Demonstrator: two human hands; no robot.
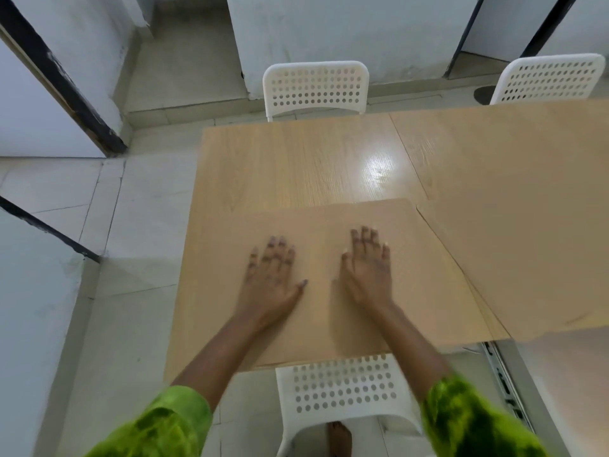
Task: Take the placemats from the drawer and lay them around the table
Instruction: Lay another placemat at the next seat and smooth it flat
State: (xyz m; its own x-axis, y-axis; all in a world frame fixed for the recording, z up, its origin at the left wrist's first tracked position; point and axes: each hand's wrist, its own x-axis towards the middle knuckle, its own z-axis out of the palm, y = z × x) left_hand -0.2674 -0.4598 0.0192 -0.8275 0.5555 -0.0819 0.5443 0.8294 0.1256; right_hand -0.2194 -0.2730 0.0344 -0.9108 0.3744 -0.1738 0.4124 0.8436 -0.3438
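Observation:
A tan placemat [323,321] lies flat at the near left end of the light wooden table [296,159]. My left hand [270,278] and my right hand [365,268] both rest palm down on it, fingers spread, side by side. A second tan placemat [527,265] lies to the right, with its left corner overlapping the first one. Neither hand grips anything. No drawer front shows, only a metal drawer rail [504,377] below the table's near right edge.
A white perforated chair [342,390] stands tucked in just in front of me, with a bare foot [339,438] below it. Two more white chairs [314,85] [547,79] stand at the far side. Pale floor tiles [131,209] lie to the left, white walls behind.

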